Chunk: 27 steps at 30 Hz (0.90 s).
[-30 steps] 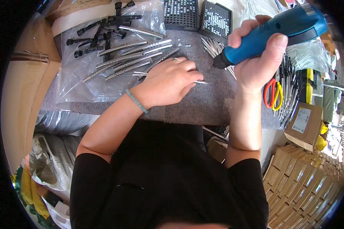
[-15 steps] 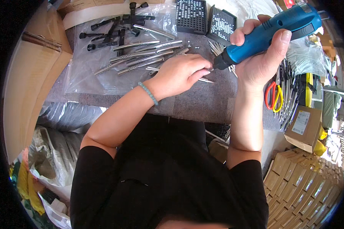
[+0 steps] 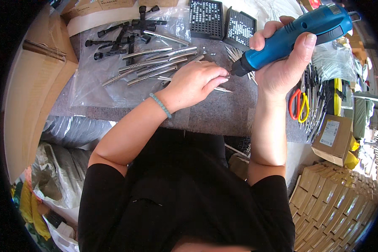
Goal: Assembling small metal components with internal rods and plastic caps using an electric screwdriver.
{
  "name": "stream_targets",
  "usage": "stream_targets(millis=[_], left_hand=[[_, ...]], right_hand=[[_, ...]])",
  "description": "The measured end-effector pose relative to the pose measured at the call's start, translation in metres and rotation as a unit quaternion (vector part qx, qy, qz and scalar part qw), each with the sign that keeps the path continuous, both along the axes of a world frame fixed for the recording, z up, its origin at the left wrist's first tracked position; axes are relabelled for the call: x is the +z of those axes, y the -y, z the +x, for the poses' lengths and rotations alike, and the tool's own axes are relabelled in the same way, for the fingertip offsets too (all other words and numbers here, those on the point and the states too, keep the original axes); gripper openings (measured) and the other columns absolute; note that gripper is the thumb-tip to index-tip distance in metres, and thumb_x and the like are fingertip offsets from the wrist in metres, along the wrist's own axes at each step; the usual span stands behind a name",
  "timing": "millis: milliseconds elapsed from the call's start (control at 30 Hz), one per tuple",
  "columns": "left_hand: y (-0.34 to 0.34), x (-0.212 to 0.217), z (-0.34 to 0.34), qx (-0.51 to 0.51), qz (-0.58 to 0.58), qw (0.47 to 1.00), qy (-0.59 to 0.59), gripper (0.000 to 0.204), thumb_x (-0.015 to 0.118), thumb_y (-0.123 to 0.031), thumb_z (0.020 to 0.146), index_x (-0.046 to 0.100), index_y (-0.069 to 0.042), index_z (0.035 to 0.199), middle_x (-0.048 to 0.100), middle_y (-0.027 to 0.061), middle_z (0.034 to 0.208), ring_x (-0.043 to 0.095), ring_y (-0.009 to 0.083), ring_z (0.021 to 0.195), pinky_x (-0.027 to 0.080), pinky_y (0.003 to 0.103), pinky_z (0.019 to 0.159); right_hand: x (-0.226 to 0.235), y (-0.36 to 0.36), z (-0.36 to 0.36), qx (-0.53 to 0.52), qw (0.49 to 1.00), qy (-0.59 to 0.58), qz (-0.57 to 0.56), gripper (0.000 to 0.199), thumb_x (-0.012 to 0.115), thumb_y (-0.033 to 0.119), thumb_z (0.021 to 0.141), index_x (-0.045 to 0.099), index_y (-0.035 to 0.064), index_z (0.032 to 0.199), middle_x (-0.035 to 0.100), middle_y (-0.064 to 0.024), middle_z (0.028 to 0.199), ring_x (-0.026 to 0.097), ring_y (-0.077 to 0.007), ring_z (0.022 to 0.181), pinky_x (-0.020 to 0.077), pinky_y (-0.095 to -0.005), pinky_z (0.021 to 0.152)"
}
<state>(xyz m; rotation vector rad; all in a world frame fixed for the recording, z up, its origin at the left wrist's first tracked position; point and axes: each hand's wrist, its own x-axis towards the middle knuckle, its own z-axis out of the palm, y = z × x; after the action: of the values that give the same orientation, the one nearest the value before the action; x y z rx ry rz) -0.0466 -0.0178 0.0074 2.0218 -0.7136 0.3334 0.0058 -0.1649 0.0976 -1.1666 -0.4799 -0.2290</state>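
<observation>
My right hand (image 3: 281, 75) is wrapped round a blue electric screwdriver (image 3: 300, 35), its dark nose pointing down and left. At that nose, my left hand (image 3: 199, 82) pinches with thumb and fingertips. What it pinches is mostly hidden by the fingers. Beneath the left hand a thin pointed metal rod (image 3: 223, 90) pokes out. Beyond that hand, perforated metal tubes (image 3: 155, 63) lie in a loose pile on a clear plastic bag (image 3: 82, 90). Two black trays (image 3: 206, 35) of small shiny parts stand at the back, with a few loose pieces in front of them.
Black plastic fittings (image 3: 124, 35) lie on the bag. To the right are scissors (image 3: 298, 107) with red and yellow handles, a bundle of thin metal rods (image 3: 317, 98) and a cardboard box (image 3: 332, 138). A big carton (image 3: 38, 96) stands at the left; stacked cardboard (image 3: 336, 201) sits lower right.
Both hands and the screwdriver keep almost the same pose. The whole view has shifted slightly, with things on the table sitting a little further left.
</observation>
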Motion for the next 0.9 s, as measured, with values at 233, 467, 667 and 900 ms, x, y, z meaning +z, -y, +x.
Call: stream_targets(millis=[233, 467, 667, 900], left_hand=[[0.0, -0.002, 0.001, 0.004, 0.002, 1.0, -0.002, 0.015, 0.061, -0.013, 0.084, 0.061, -0.003, 0.094, 0.064, 0.0119, 0.087, 0.061, 0.0297, 0.081, 0.047, 0.037, 0.072], [0.0, -0.002, 0.001, 0.004, 0.012, 1.0, -0.005, 0.013, 0.059, -0.012, 0.084, 0.061, -0.003, 0.093, 0.064, 0.0118, 0.087, 0.061, 0.0296, 0.08, 0.047, 0.037, 0.071], [0.001, -0.006, 0.001, 0.01, 0.006, 1.0, 0.008, 0.013, 0.058, -0.012, 0.085, 0.06, -0.002, 0.093, 0.064, 0.0121, 0.087, 0.061, 0.0295, 0.08, 0.047, 0.038, 0.072], [0.001, 0.004, 0.0, -0.009, -0.003, 0.999, -0.054, 0.021, 0.067, -0.015, 0.079, 0.061, -0.002, 0.094, 0.063, 0.0099, 0.089, 0.06, 0.0284, 0.085, 0.046, 0.037, 0.074]], right_hand=[[0.0, 0.0, 0.001, -0.002, 1.0, 0.012, -0.002, 0.058, 0.052, 0.056, 0.085, 0.051, 0.0008, 0.102, 0.055, -0.0123, 0.076, 0.053, -0.0212, 0.058, 0.0438, -0.0315, 0.054], [-0.001, -0.001, 0.0, -0.001, 1.0, 0.019, 0.001, 0.058, 0.051, 0.056, 0.085, 0.051, 0.0009, 0.103, 0.056, -0.0126, 0.076, 0.054, -0.0205, 0.058, 0.0441, -0.0314, 0.054], [-0.003, -0.002, -0.001, -0.009, 0.999, 0.029, -0.011, 0.058, 0.05, 0.057, 0.086, 0.051, 0.001, 0.103, 0.056, -0.0123, 0.076, 0.054, -0.0201, 0.058, 0.0445, -0.0309, 0.054], [-0.005, 0.001, -0.001, 0.003, 0.999, 0.049, -0.015, 0.058, 0.05, 0.057, 0.085, 0.052, 0.0019, 0.103, 0.057, -0.0122, 0.077, 0.053, -0.0201, 0.058, 0.0441, -0.0311, 0.055]])
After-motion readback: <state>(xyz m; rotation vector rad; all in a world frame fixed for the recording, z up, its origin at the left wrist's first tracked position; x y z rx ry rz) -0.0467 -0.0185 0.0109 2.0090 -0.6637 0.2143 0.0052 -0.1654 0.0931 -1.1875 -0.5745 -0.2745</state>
